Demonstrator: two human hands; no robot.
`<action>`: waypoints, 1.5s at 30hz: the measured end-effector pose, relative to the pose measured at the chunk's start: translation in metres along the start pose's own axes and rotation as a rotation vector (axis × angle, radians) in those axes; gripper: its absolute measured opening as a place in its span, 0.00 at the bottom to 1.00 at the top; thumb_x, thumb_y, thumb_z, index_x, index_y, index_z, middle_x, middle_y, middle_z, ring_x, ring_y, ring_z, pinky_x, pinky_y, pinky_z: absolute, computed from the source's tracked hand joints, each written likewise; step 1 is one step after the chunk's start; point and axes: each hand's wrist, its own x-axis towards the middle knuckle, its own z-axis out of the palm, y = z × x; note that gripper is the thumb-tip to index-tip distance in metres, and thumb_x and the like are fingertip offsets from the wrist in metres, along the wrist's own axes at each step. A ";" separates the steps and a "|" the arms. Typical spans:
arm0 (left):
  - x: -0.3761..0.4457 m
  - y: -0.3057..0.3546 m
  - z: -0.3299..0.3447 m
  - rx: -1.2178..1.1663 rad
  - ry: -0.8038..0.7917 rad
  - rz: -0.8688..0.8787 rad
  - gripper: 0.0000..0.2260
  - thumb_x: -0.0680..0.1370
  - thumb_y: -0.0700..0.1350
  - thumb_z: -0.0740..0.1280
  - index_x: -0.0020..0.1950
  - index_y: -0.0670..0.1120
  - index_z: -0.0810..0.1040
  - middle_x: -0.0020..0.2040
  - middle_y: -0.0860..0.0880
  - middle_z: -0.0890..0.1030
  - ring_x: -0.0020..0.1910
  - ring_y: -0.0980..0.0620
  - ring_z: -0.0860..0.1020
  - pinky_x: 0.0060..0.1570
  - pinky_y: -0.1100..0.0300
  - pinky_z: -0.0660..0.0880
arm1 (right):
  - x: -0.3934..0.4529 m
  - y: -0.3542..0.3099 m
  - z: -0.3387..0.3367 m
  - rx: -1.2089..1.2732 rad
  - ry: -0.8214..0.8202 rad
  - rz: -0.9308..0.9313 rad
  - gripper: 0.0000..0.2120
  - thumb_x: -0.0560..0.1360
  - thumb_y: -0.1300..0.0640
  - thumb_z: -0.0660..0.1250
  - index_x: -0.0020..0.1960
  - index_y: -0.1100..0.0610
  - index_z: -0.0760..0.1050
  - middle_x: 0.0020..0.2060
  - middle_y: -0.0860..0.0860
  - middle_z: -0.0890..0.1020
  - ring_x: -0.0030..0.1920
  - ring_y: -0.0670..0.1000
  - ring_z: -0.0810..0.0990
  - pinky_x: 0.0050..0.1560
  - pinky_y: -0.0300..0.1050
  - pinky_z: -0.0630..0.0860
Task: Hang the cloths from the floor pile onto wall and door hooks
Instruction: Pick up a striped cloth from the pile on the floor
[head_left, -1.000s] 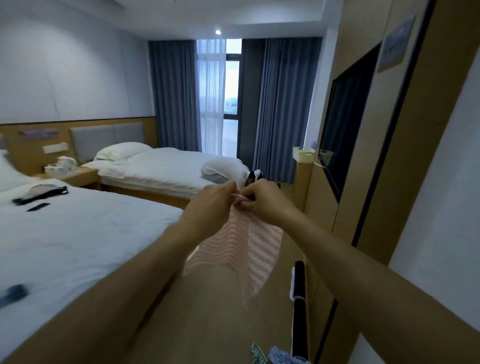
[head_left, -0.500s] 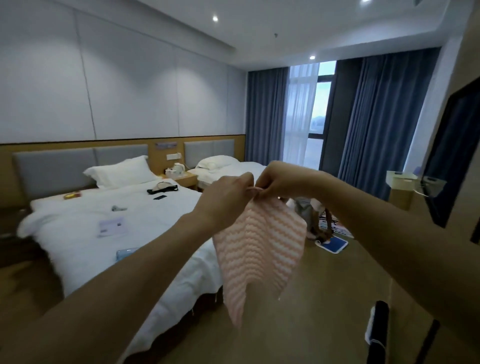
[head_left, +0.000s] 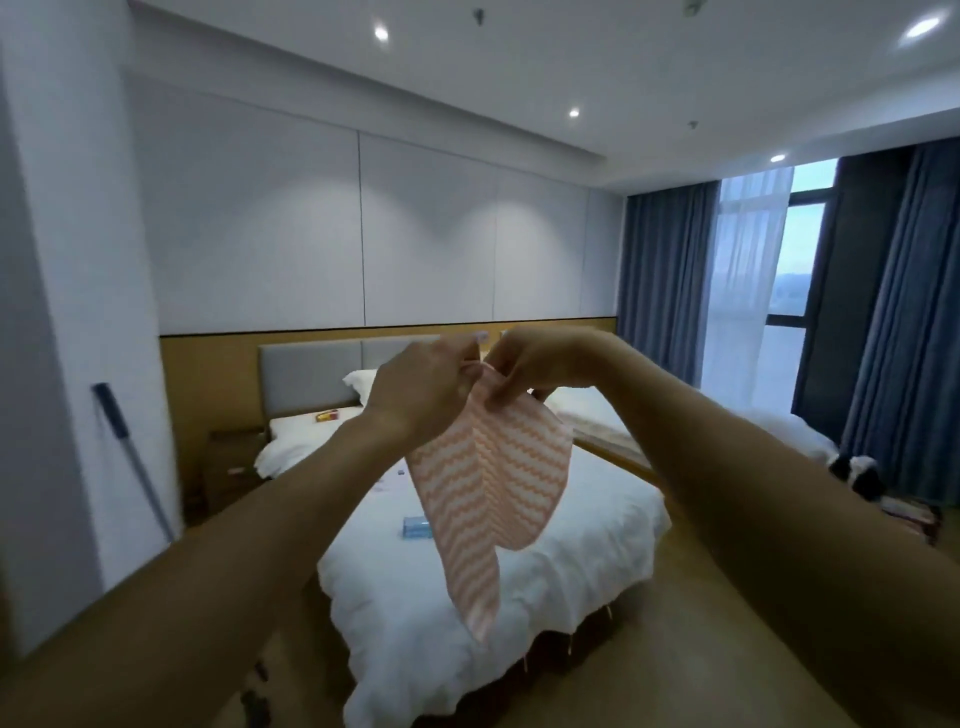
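A pink cloth with white zigzag stripes (head_left: 488, 488) hangs in the air in front of me, over the foot of the near bed. My left hand (head_left: 421, 389) and my right hand (head_left: 524, 369) are raised close together and both pinch the cloth's top corner, where a small loop shows between the fingertips. The rest of the cloth droops freely to a point. No hook and no floor pile are in view.
The near white bed (head_left: 509, 571) stands straight ahead with a blue packet (head_left: 415, 527) on it. A second bed (head_left: 613, 415) lies behind to the right. A white wall corner (head_left: 67, 312) with a leaning pole (head_left: 135, 457) is at left. Blue curtains (head_left: 660, 280) flank the window.
My view has swung left, from the TV wall to the beds and the left wall corner. Both hands have kept hold of the cloth's top and risen slightly.
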 end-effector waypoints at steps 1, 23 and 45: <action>-0.005 -0.016 -0.014 0.026 -0.011 -0.020 0.08 0.81 0.52 0.61 0.51 0.50 0.76 0.48 0.48 0.82 0.45 0.48 0.78 0.40 0.56 0.73 | 0.012 -0.019 0.010 -0.019 0.025 -0.016 0.04 0.73 0.62 0.72 0.47 0.54 0.82 0.44 0.52 0.84 0.47 0.52 0.84 0.47 0.49 0.83; -0.187 -0.275 -0.280 0.453 0.015 -0.454 0.06 0.80 0.50 0.61 0.50 0.52 0.77 0.42 0.50 0.79 0.45 0.45 0.79 0.44 0.51 0.75 | 0.159 -0.397 0.218 -0.592 0.249 -0.681 0.08 0.76 0.52 0.66 0.49 0.56 0.79 0.41 0.52 0.80 0.43 0.53 0.79 0.40 0.43 0.71; -0.222 -0.447 -0.401 0.708 0.122 -0.418 0.06 0.81 0.54 0.60 0.49 0.53 0.71 0.41 0.53 0.79 0.40 0.49 0.78 0.38 0.50 0.76 | 0.276 -0.542 0.307 0.015 0.362 -1.128 0.12 0.78 0.53 0.63 0.36 0.47 0.74 0.30 0.42 0.76 0.30 0.41 0.76 0.30 0.30 0.70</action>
